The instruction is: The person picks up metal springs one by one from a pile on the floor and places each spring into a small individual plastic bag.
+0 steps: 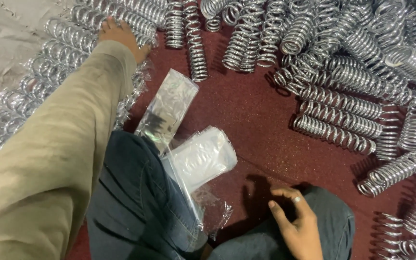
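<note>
My left hand reaches far out at the top left, its long beige sleeve stretched across the view, and rests on a row of shiny steel coil springs wrapped in clear plastic. The fingers lie over the springs; a firm grip cannot be made out. My right hand, with a ring on one finger, hovers loosely open over my right knee at the bottom, holding nothing. Between my legs lies a stack of clear plastic bags, and one more bag lies flat just beyond it.
Many loose chrome coil springs lie heaped across the top and right of the dark red floor. A pale cloth or sheet covers the top left corner. My knees in dark jeans fill the bottom.
</note>
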